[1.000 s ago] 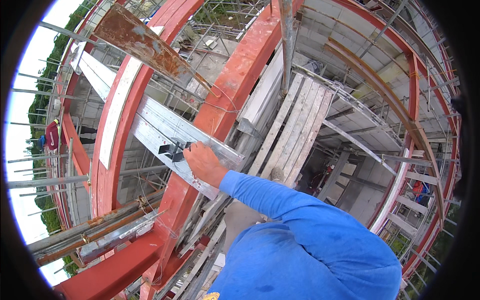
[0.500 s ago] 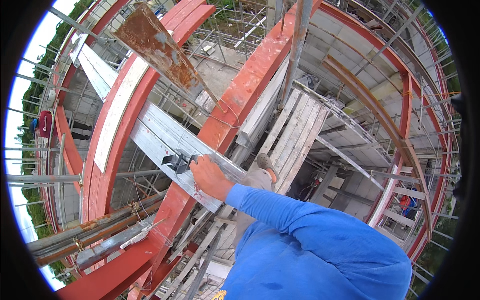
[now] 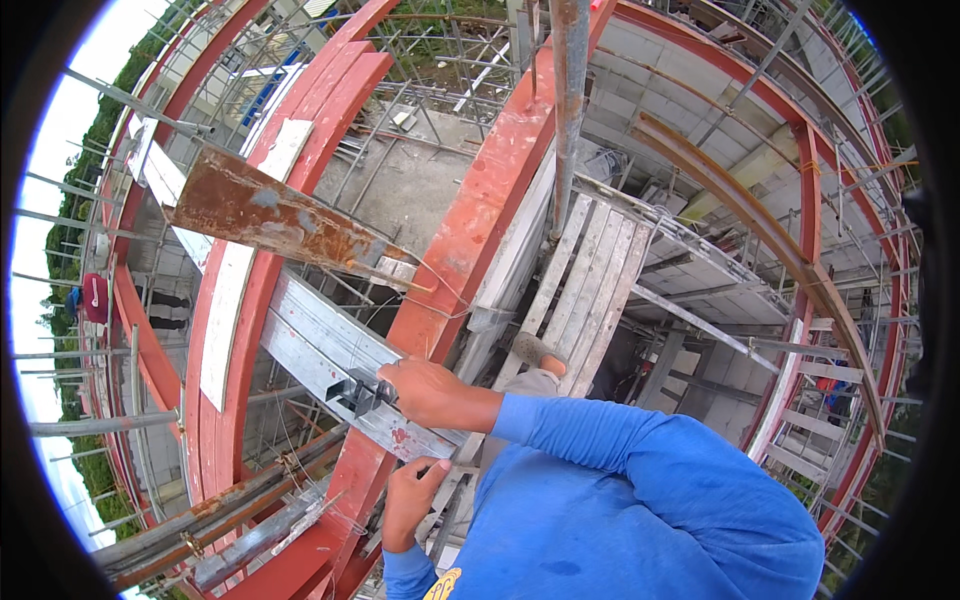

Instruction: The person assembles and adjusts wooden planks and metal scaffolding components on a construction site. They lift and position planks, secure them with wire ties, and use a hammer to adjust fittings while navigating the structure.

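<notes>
A dark metal bracket [image 3: 350,392], with short angular arms, rests on pale galvanised metal channels [image 3: 325,335]. My right hand [image 3: 428,394] is closed around its near end, and some of the fingertips are hidden there. Below it, beside the near end of the channels, is my left hand [image 3: 410,497]. Its fingers are curled with the thumb close to them; anything inside is too small or hidden to make out. Reddish smears mark the channel surface near both hands. The channels lie across a red steel beam [image 3: 430,300].
Next to my shoe [image 3: 540,354] runs a plank platform [image 3: 595,290]. A rusty steel plate [image 3: 275,210] juts above the channels, and a vertical scaffold pipe [image 3: 568,120] stands beyond. Curved red beams [image 3: 230,310] are at left. Open gaps show lower levels; a person [image 3: 95,298] is far left.
My left hand has come into view below the right one. The right hand stays at the bracket, which sits lower in view. My view has shifted, and the rusty plate appears turned.
</notes>
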A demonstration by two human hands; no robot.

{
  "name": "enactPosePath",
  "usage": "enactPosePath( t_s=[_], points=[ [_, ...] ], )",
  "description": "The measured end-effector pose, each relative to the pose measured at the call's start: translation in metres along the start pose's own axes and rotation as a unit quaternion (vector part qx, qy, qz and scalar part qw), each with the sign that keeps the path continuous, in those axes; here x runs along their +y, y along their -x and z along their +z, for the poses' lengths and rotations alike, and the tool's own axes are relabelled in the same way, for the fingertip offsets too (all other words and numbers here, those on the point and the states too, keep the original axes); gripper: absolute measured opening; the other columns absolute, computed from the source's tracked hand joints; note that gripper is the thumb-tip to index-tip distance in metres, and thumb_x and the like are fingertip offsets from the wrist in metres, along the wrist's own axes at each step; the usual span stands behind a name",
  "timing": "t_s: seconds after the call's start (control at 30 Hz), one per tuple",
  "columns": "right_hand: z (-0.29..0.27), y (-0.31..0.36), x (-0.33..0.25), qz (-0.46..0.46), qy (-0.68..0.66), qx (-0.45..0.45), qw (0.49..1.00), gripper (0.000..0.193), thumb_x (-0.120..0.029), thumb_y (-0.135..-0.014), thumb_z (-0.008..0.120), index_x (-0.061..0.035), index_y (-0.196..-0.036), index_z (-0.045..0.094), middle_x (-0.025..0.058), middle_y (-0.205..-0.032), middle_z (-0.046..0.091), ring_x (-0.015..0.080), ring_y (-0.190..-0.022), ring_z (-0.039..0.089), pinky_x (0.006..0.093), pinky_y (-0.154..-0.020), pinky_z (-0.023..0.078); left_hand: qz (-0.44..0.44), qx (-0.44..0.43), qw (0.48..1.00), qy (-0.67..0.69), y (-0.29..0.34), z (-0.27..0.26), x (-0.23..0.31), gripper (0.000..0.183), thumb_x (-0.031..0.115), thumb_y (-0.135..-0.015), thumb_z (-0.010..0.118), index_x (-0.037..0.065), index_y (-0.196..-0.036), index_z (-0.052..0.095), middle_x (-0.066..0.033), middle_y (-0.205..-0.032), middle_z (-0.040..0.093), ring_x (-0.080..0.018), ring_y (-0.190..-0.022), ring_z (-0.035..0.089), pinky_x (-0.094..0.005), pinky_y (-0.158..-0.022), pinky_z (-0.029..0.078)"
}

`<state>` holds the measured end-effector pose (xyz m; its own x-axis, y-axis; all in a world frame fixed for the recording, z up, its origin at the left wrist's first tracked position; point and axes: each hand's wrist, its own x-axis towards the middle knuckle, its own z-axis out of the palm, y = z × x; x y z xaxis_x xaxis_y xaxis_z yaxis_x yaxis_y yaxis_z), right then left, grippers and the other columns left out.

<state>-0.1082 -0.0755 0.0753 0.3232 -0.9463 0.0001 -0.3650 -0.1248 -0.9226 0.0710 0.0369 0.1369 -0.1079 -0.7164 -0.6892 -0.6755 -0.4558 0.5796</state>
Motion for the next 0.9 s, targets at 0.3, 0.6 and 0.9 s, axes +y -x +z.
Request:
enactPosePath(
  t_s=[0.3, 0.6, 0.9],
  points=[
    [-0.12, 0.051, 0.082, 0.209, -0.247, 0.206, 0.924, 0.054, -0.018, -0.096, 0.063, 0.0072, -0.144, 0.058, 0.0319, -0.127, 0.07, 0.0422, -0.12, 0.07, 0.0456, -0.103, 0.053, 0.239, 0.059, 0.957, -0.152, -0.121, 0.095, 0.156, 0.046, 0.017, -0.087, 0.084, 0.003, -0.129, 0.071, -0.0216, -0.101, 0.076, -0.0409, -0.095, 0.074, -0.0476, -0.081, 0.055],
    [-0.195, 0.081, 0.116, 0.248, -0.276, 0.2, 0.907, 0.076, -0.032, -0.105, 0.063, -0.0014, -0.166, 0.029, 0.0362, -0.145, 0.058, 0.045, -0.13, 0.063, 0.0476, -0.109, 0.049, 0.194, 0.042, 0.98, 0.034, -0.189, 0.158, 0.192, 0.029, 0.018, -0.097, 0.079, -0.003, -0.117, 0.075, -0.0203, -0.095, 0.078, -0.0246, -0.083, 0.075, -0.039, -0.075, 0.055],
    [-0.234, 0.098, 0.151, 0.232, -0.313, 0.346, 0.853, 0.058, -0.031, -0.102, 0.072, 0.0041, -0.145, 0.057, 0.0201, -0.124, 0.073, 0.02, -0.109, 0.07, 0.0355, -0.097, 0.055, 0.32, 0.044, 0.941, -0.104, -0.225, 0.21, 0.263, 0.036, 0.026, -0.095, 0.08, 0.008, -0.126, 0.075, -0.0196, -0.096, 0.078, -0.0369, -0.087, 0.075, -0.0453, -0.075, 0.056]
  ],
)
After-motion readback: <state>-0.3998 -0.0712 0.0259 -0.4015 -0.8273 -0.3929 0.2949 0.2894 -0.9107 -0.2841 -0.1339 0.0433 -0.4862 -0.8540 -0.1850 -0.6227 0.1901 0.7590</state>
